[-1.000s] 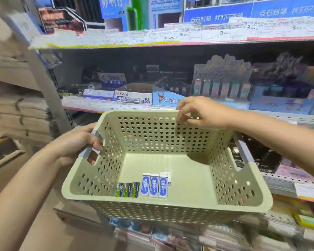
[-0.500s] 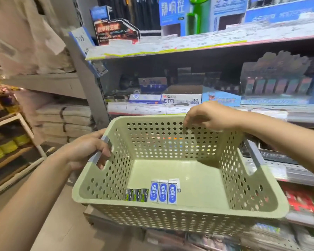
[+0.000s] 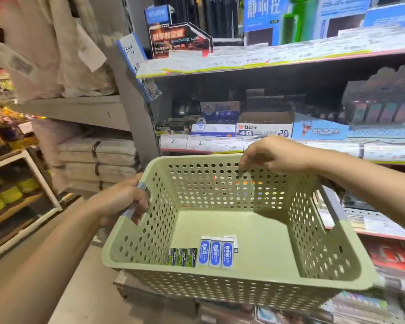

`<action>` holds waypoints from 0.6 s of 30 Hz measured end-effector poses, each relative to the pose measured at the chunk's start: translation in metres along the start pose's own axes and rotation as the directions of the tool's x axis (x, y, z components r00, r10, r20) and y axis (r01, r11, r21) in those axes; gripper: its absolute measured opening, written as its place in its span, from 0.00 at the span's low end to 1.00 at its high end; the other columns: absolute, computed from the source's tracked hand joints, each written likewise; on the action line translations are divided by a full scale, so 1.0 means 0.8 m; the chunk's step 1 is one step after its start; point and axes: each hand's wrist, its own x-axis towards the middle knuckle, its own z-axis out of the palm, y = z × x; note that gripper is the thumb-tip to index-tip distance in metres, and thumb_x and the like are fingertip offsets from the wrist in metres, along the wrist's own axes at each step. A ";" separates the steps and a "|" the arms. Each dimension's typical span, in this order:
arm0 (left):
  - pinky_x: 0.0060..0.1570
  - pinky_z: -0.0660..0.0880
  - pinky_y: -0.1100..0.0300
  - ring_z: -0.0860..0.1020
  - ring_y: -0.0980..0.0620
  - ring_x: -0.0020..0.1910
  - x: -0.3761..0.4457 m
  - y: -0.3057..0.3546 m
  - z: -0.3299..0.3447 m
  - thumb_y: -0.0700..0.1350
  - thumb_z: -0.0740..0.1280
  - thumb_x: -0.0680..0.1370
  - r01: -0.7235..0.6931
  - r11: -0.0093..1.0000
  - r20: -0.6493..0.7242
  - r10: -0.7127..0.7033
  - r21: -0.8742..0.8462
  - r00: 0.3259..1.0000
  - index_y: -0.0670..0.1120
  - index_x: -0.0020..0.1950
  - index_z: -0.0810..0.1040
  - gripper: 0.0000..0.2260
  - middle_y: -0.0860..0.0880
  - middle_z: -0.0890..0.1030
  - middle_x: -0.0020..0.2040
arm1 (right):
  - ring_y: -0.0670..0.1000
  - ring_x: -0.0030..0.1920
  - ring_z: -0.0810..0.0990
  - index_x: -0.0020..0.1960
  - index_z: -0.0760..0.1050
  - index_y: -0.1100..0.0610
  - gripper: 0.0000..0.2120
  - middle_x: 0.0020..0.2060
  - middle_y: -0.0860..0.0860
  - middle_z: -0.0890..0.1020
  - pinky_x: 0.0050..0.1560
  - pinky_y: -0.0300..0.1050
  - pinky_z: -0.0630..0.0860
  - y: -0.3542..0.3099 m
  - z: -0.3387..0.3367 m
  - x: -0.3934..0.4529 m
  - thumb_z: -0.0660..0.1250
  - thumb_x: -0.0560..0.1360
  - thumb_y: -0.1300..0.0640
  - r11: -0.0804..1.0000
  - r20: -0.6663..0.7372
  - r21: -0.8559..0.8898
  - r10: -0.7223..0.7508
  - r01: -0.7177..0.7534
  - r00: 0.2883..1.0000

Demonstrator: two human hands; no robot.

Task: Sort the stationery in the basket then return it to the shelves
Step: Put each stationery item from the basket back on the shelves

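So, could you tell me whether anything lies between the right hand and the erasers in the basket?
Nothing visible does. The right hand is at the basket's far rim, and the blue-labelled erasers lie uncovered on its floor near the front wall.

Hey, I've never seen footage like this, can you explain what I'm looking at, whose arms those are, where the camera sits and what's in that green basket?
There is no machine here: these are a person's two bare arms, filmed by a wide-angle camera worn on their head, looking forward and down. That is why the arms reach in from the bottom corners. The left hand grips the grey handle on the side of a pale green perforated basket. The right hand hovers with its fingers curled at the far rim; whether it touches is hard to tell. On the basket floor lie three blue-wrapped erasers side by side, with three smaller dark packs just to their left. Behind stand shop shelves with stationery boxes and price tags.
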 end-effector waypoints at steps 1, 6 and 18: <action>0.46 0.76 0.42 0.78 0.38 0.44 0.006 -0.002 -0.003 0.33 0.62 0.64 0.013 1.000 0.015 -0.012 -0.014 1.000 0.51 0.57 0.71 0.24 0.37 0.78 0.50 | 0.49 0.50 0.82 0.52 0.81 0.51 0.21 0.49 0.48 0.84 0.54 0.53 0.78 0.001 0.000 0.004 0.61 0.71 0.73 1.000 0.003 0.001 0.003 -0.003 1.000; 0.20 0.73 0.61 0.73 0.49 0.23 0.027 0.002 -0.015 0.28 0.60 0.66 0.057 0.992 0.023 -0.054 -0.114 0.998 0.49 0.54 0.73 0.22 0.38 0.76 0.39 | 0.48 0.50 0.82 0.52 0.81 0.51 0.15 0.49 0.47 0.84 0.54 0.51 0.78 0.006 0.002 0.026 0.64 0.74 0.68 0.999 0.023 -0.012 -0.031 0.031 0.999; 0.18 0.72 0.63 0.73 0.49 0.19 0.072 -0.011 -0.039 0.25 0.57 0.69 0.065 0.978 0.034 -0.060 -0.197 0.998 0.44 0.53 0.74 0.20 0.37 0.77 0.41 | 0.50 0.53 0.75 0.47 0.80 0.53 0.07 0.53 0.51 0.76 0.52 0.42 0.70 -0.014 0.034 0.060 0.65 0.70 0.57 0.950 -0.157 -0.214 -0.262 0.227 0.952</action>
